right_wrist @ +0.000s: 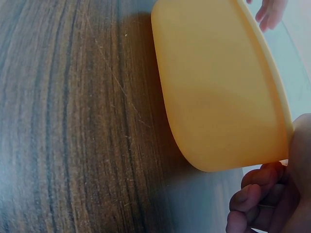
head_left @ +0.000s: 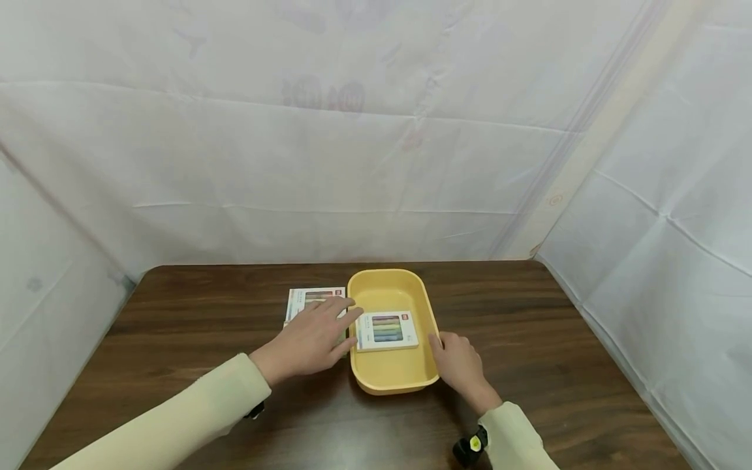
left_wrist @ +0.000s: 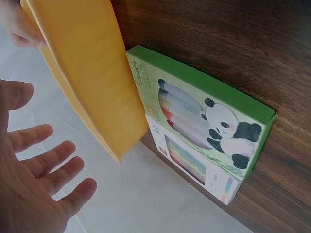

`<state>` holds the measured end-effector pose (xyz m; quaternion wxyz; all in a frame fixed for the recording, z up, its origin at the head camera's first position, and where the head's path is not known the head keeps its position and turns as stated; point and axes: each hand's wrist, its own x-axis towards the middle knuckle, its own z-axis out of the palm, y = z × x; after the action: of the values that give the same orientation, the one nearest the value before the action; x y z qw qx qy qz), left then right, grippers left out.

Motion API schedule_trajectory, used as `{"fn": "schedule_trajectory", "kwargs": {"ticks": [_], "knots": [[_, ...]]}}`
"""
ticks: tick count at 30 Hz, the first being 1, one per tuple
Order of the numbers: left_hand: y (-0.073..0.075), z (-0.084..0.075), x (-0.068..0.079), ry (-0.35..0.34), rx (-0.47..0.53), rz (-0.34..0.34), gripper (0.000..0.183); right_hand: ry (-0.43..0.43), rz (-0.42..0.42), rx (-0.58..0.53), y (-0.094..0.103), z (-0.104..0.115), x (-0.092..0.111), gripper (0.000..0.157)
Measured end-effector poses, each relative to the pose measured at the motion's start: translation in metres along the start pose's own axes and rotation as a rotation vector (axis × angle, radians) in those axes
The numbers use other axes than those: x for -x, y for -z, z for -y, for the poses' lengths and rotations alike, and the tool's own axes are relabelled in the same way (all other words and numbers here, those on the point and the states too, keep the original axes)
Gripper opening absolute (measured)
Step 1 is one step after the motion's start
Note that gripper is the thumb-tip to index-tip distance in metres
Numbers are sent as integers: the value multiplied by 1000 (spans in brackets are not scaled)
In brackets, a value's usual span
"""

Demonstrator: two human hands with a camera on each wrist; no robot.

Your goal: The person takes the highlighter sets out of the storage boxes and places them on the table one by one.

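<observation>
A yellow plastic basin (head_left: 390, 373) stands on the table, with a white box of coloured sticks (head_left: 388, 330) lying flat inside it. My right hand (head_left: 461, 363) grips the basin's right rim near the front corner; its fingers are curled in the right wrist view. Above the left rim hovers my left hand (head_left: 314, 334), fingers spread and holding nothing. Left of the basin, partly hidden by that hand, is another white box (head_left: 296, 300). A green box with a panda picture (left_wrist: 209, 116) lies beside it, against the basin's side in the left wrist view.
The dark wooden table (head_left: 546, 339) extends to both sides of the basin. White sheeting (head_left: 329, 163) hangs behind its far edge and along both sides. A dark strap device with a yellow spot (head_left: 470, 447) is on my right wrist.
</observation>
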<state>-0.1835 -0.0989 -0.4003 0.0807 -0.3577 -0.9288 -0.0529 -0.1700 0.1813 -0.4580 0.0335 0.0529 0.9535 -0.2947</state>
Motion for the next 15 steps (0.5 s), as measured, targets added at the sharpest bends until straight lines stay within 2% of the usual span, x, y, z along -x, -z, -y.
{"fn": "schedule_trajectory", "kwargs": {"ticks": [15], "knots": [[-7, -10, -10, -54, 23, -16, 47, 8, -21, -8, -3, -2, 1, 41]]}}
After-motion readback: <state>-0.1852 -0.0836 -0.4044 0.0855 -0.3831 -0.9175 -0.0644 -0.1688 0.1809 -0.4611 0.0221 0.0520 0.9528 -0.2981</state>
